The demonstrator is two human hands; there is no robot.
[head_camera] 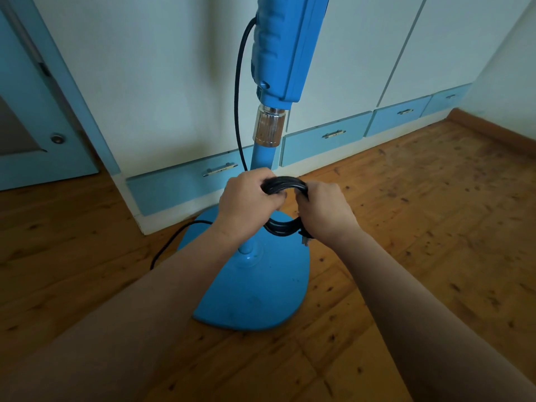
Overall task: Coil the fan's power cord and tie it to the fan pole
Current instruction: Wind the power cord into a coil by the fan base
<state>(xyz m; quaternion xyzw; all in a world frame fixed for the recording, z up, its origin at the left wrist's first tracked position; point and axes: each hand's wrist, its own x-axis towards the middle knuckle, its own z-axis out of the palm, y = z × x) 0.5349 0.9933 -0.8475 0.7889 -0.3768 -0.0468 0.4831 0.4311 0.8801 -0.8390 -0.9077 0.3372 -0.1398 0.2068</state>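
The left hand point(246, 201) is clenched around one side of a coiled bundle of black power cord point(285, 187), its fingers curled tight over the loops with the knuckles facing the camera. The right hand point(323, 208) grips the opposite side of the same coil, fingers wrapped closed around the strands, so the bundle arches between the two fists on top and curves again beneath them. At the lower edge of the right hand a small part of the cord's end sticks out, too small to make out clearly. The coil sits just in front of the blue fan pole point(262, 158), above the fan's round blue base point(261, 297); whether it touches the pole cannot be told. A single strand of cord runs up along the left of the pole to the blue housing point(278, 50) above a chrome collar point(269, 127), and another stretch trails across the wooden floor point(420, 227) left of the base. Behind stand pale cabinets with blue drawers point(327, 137).
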